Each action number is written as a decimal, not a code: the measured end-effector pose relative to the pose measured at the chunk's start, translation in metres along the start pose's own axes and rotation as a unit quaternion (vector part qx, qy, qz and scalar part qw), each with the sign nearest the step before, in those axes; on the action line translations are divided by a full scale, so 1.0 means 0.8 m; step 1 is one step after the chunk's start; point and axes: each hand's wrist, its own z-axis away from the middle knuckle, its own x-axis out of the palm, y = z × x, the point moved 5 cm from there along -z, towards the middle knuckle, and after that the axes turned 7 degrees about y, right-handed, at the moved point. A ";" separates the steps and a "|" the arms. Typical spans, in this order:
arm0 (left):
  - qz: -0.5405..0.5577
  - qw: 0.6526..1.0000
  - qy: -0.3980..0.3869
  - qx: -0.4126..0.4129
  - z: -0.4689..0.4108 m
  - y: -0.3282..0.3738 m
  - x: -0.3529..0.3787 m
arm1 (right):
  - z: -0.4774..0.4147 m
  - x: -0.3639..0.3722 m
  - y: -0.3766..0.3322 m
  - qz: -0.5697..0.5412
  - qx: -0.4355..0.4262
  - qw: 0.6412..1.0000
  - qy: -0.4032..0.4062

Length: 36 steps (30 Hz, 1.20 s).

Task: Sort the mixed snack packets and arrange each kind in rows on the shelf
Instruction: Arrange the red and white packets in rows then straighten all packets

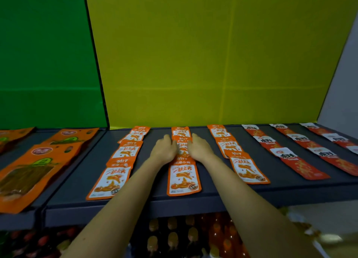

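Small orange-and-white snack packets lie in three rows on the dark grey shelf [151, 182]: a left row [108, 180], a middle row [183, 177] and a right row [246, 168]. My left hand [164, 149] and my right hand [200, 147] reach to the middle row and flank one of its packets [182, 147], fingers touching its two side edges. Long red-and-white packets [286, 155] lie in three slanting rows at the right. Whether the fingers curl round the packet edges is hidden.
Large orange pouches [29, 178] with clear windows lie on the neighbouring shelf section at the left. Green and yellow panels [193, 54] back the shelf. Below the shelf's front edge stand several bottles [172, 238] with orange and red contents.
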 end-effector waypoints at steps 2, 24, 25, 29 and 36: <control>-0.010 1.000 -0.005 0.007 -0.001 0.001 0.002 | 0.000 0.000 -0.002 0.010 -0.005 1.000 0.001; 0.001 1.000 -0.002 -0.028 0.014 -0.004 -0.014 | 0.030 -0.014 -0.005 -0.080 0.020 0.996 -0.029; -0.003 0.999 -0.011 -0.034 0.019 -0.004 -0.015 | 0.037 -0.015 -0.004 -0.079 0.018 0.996 -0.037; -0.016 0.999 -0.039 -0.027 0.054 -0.001 -0.018 | 0.056 -0.009 0.006 -0.082 -0.003 0.995 -0.052; -0.083 0.996 -0.022 0.038 0.089 0.012 -0.025 | 0.067 -0.007 0.005 -0.040 -0.033 0.998 -0.045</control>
